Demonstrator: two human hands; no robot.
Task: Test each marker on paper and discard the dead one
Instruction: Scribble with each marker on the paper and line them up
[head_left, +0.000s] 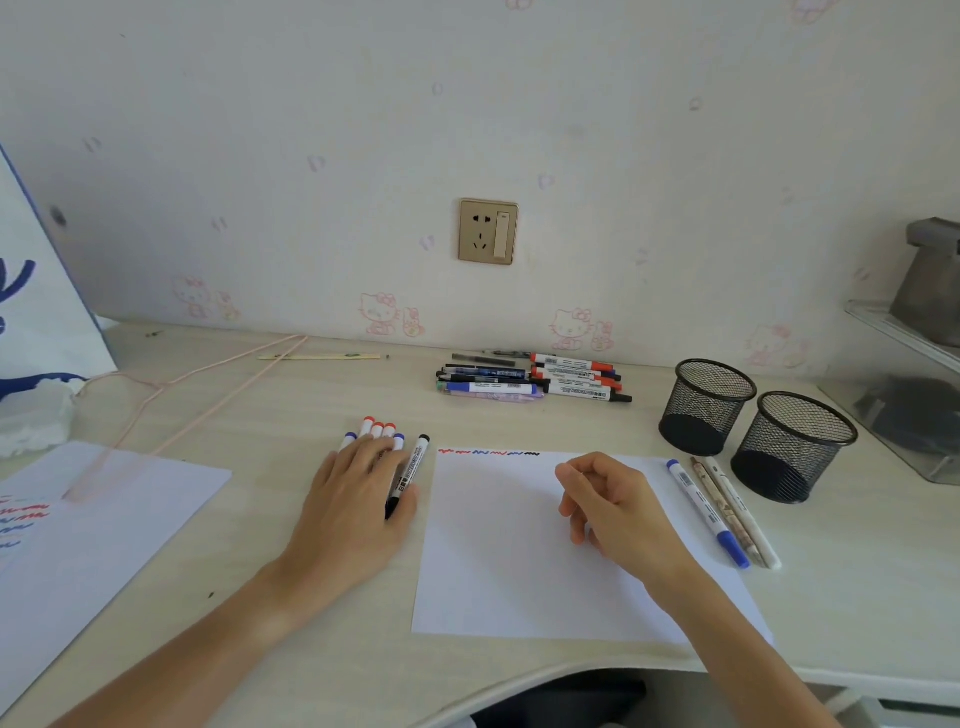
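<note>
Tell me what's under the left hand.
The left hand lies flat on a row of markers: two blue and three red caps poke out past the fingers, plus a black marker by the thumb. Their barrels are mostly covered, so labels there can't be read.

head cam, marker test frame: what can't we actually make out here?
- Markers under the left hand: barrels covered by the fingers, only caps show, so the count is uncertain.
- Right hand: fingers loosely curled; whether they pinch anything is hidden.
- Marker pile by the wall: labels too small to read.
- Second paper sheet: cut off by the left edge.
- Mesh cups: contents unclear through the dark mesh.
</note>
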